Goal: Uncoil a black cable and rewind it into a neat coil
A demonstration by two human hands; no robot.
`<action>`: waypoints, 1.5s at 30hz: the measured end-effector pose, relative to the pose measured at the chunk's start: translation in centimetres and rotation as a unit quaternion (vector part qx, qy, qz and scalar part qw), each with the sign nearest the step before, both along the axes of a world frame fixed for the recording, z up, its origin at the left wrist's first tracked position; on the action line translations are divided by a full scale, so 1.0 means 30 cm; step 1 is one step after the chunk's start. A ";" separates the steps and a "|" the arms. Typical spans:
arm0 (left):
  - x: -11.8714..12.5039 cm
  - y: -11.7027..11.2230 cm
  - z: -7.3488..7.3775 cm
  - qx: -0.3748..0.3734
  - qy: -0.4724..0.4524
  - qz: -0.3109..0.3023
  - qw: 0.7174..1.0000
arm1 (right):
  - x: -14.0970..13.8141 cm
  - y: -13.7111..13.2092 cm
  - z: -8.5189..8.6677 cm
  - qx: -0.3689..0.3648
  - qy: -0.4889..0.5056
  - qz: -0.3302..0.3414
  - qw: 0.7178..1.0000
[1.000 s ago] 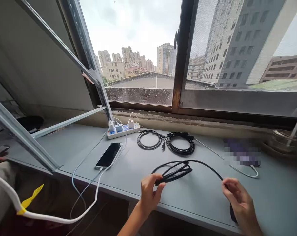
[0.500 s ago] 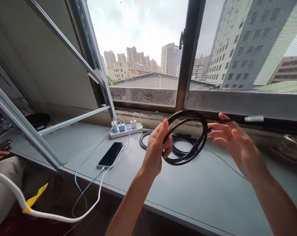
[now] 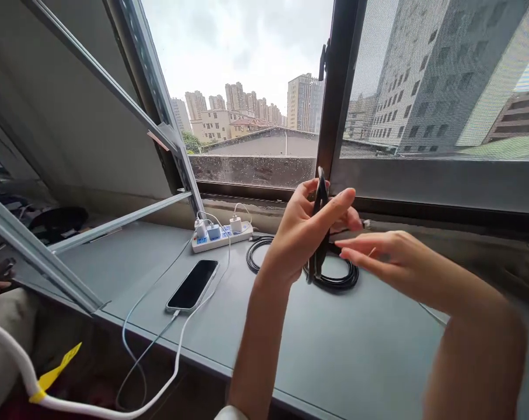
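A cable [image 3: 320, 256] is gripped in the left hand [image 3: 302, 233], the right hand [image 3: 391, 256] half-open, empty. Front-edge desk [image 3: 356, 350] room is backed by coiled cords [image 3: 338, 285].

Left hand [image 3: 297, 233]: we curl it closed, thumb [image 3: 338, 205] toward 2 o'clock.
Right hand [image 3: 391, 255]: our fingers [image 3: 365, 241] point to 9 o'clock, slightly parted.
Right arm [image 3: 470, 356]: bent sharply.

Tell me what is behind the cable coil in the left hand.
Behind the held coil: the window frame higher up and, below, another black coil on the desk, its right side showing. The left hand and held coil hide its left side.
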State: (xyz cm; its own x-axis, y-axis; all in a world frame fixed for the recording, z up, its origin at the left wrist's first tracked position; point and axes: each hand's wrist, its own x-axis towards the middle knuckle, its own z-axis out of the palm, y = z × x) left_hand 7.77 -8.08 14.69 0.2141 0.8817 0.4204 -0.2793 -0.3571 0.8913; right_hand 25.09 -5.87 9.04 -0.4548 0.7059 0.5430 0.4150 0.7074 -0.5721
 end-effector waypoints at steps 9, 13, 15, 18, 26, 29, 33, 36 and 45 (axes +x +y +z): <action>0.094 0.036 -0.053 0.076 0.079 0.094 0.989 | -0.046 -0.066 0.048 0.041 -0.081 0.025 0.996; 0.067 0.013 -0.038 0.152 0.069 0.145 0.975 | -0.055 -0.088 0.092 0.078 -0.029 0.032 0.996; 0.045 0.013 -0.028 0.174 0.066 0.177 0.967 | -0.047 -0.107 0.105 0.087 -0.010 0.031 0.996; 0.024 0.022 -0.020 0.181 0.073 0.193 0.962 | -0.023 -0.132 0.112 0.103 0.041 -0.016 0.994; 0.011 0.041 -0.022 0.162 0.111 0.236 0.952 | 0.036 -0.101 0.112 0.052 0.184 -0.079 0.978; 0.005 0.048 -0.021 0.163 0.109 0.217 0.956 | 0.032 -0.090 0.116 0.054 0.206 -0.085 0.973; 0.003 0.055 -0.024 0.166 0.133 0.189 0.959 | 0.010 -0.081 0.121 0.082 0.205 -0.066 0.973; 0.008 0.056 -0.027 0.149 0.141 0.154 0.966 | -0.011 -0.081 0.123 0.095 0.177 -0.034 0.979; -0.003 0.052 -0.011 0.118 0.096 0.040 0.988 | -0.035 -0.083 0.114 -0.003 0.183 -0.016 0.983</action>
